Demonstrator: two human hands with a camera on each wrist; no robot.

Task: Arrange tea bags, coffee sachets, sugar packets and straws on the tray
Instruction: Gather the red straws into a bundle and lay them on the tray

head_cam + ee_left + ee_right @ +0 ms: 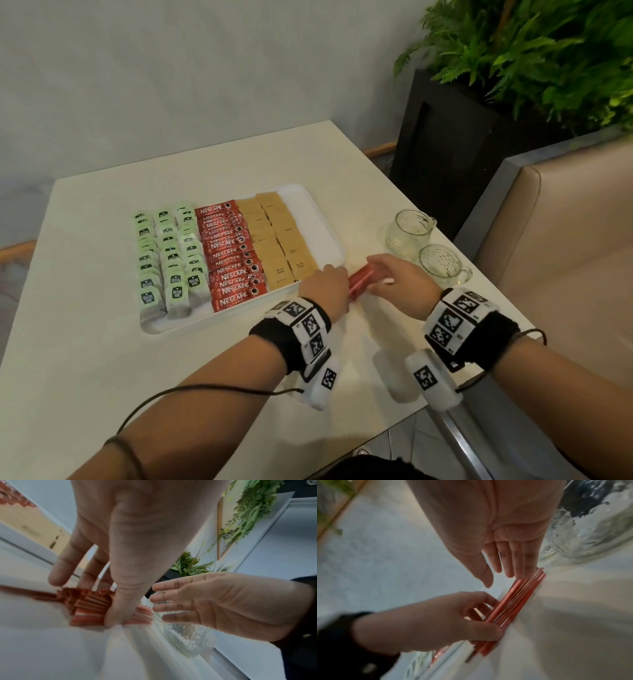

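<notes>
Your straws [359, 281], a red bundle, lie on the surface [102, 342] just beside the tray [322, 219] at its right rim, where a bare white strip runs next to the sugar packets [277, 236]. Two glass mugs [409, 233] stand near on the right, close to the surface's edge. Your left hand [325, 287] grips the bundle's near end, thumb and curled fingers around it. Your right hand [399, 279] is flat, straight fingertips [520, 573] touching the far end.
</notes>
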